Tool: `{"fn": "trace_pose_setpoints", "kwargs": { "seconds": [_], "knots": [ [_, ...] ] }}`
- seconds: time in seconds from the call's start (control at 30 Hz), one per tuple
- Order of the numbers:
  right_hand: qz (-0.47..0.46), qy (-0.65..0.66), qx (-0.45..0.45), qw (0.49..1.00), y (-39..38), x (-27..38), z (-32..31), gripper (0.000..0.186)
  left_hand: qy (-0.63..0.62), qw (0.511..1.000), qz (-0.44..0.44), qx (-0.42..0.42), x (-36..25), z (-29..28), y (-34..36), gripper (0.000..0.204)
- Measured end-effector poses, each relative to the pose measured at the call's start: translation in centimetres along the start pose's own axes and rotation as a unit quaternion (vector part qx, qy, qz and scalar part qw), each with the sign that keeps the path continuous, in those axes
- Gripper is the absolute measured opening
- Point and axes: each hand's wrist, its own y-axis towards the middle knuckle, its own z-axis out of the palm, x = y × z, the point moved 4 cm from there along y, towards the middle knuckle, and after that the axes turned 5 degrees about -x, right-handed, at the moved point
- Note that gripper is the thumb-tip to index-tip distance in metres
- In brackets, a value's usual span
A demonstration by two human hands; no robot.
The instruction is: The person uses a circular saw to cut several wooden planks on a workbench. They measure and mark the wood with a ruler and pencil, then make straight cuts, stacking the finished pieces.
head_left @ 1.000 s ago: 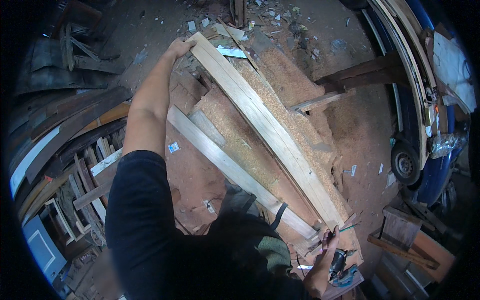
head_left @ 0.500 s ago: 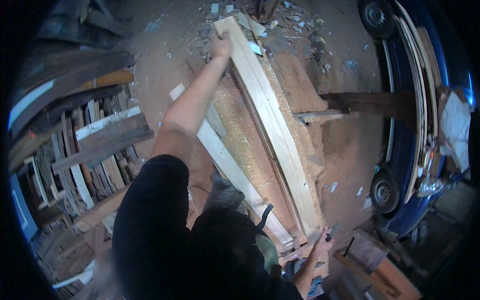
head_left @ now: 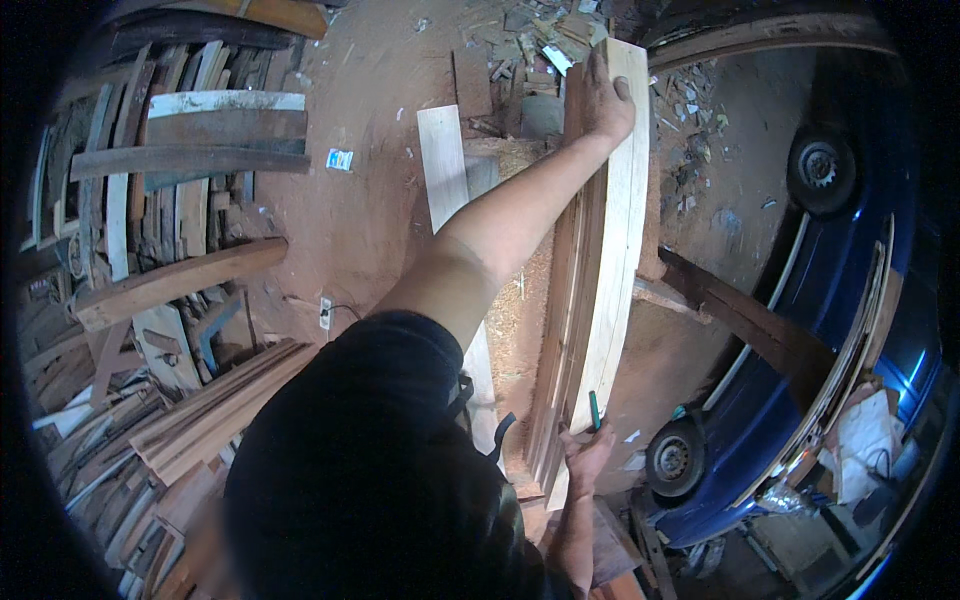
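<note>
A long pale wooden plank (head_left: 620, 230) runs from the far end of the work area back toward me, a little right of the middle. My left hand (head_left: 610, 105) is stretched out to its far end, closed over the edges with the thumb on top. Near the close end, my right hand (head_left: 586, 460) is closed on a slim green stick-like tool (head_left: 595, 410) that points away from me. That hand lies against the plank. Brown timber (head_left: 560, 340) lies along the plank's left side. Left of that is another pale board (head_left: 442, 160), partly hidden by my left arm.
Sawdust (head_left: 515, 300) covers the surface between the boards. Stacked wood offcuts (head_left: 190, 190) fill the left side. A blue vehicle (head_left: 760, 350) stands at the right, with a dark beam (head_left: 750, 310) reaching toward it. Scraps (head_left: 545, 50) litter the far floor.
My view has turned, so the plank now stands more upright in the picture, its far end shifted right. Both hands remain at its ends, and the green tool shows more plainly.
</note>
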Motion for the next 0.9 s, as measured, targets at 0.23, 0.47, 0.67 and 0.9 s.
{"fn": "trace_pose_setpoints", "kwargs": {
  "seconds": [0.23,0.47,0.67,0.9],
  "knots": [
    [-0.039,0.006,-0.021,0.999,0.5,0.0,0.3,0.08,0.027,0.999,0.027,-0.024,-0.8,-1.2,-0.1,0.066],
    [0.0,-0.028,0.031,0.999,0.4,-0.7,0.4,0.081,0.057,0.994,0.068,-0.069,0.3,-0.5,0.2,0.065],
    [-0.01,0.013,0.02,1.0,0.5,-0.3,0.3,0.079,0.049,0.996,0.047,-0.06,-0.4,-1.1,0.0,0.064],
    [-0.041,0.033,-0.006,0.999,0.2,0.5,0.1,0.076,0.055,0.995,0.048,-0.066,-0.4,-1.3,-0.1,0.064]
  ]
}}
